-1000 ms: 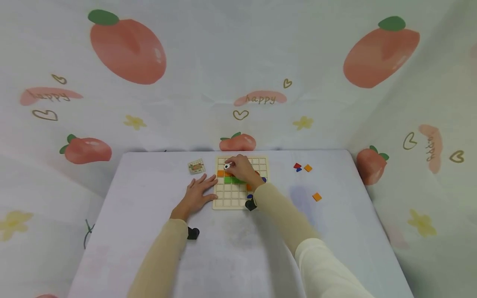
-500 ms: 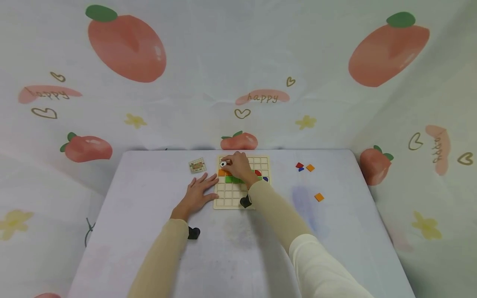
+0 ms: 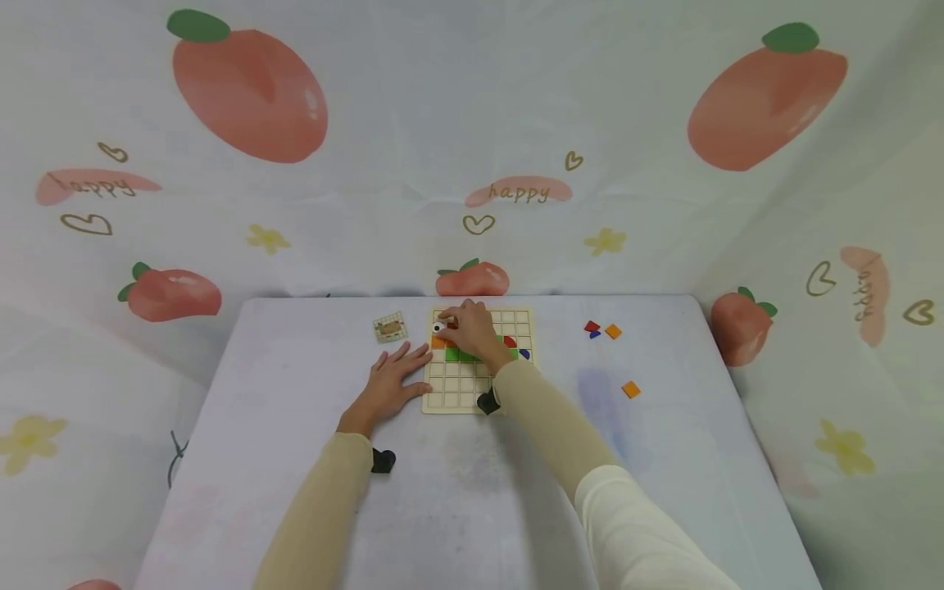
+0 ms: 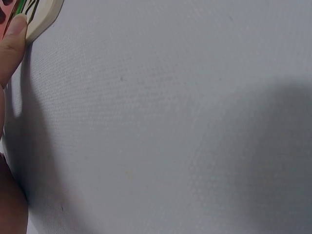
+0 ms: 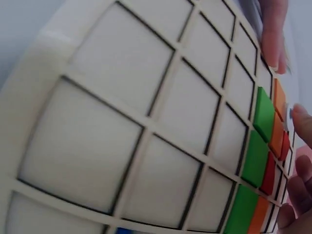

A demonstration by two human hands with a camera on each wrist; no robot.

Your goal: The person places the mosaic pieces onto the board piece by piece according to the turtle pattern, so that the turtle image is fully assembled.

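A cream wooden grid board [image 3: 452,385] lies on the table. My right hand [image 3: 475,332] is over its upper left part, thumb and fingers pinching a small white tile with a black dot [image 3: 438,328]. That tile sits at the left column, just above an orange tile [image 5: 279,97]. Green tiles [image 5: 264,109] form a row below, partly hidden by the right hand in the head view; red and blue pieces lie farther right on the board. My left hand [image 3: 388,385] rests with spread fingers at the board's left edge, its thumb [image 4: 14,36] touching the rim.
Beyond the left hand lies a small picture card [image 3: 389,328] with a grid. To the right of the board are a loose red piece [image 3: 592,326], a blue piece [image 3: 594,335] and two orange squares, one [image 3: 614,332] farther back than the other [image 3: 630,390].
My right hand has shifted left over the board, carrying the white dotted tile to the left column above the orange tile. The left hand has stayed in place.
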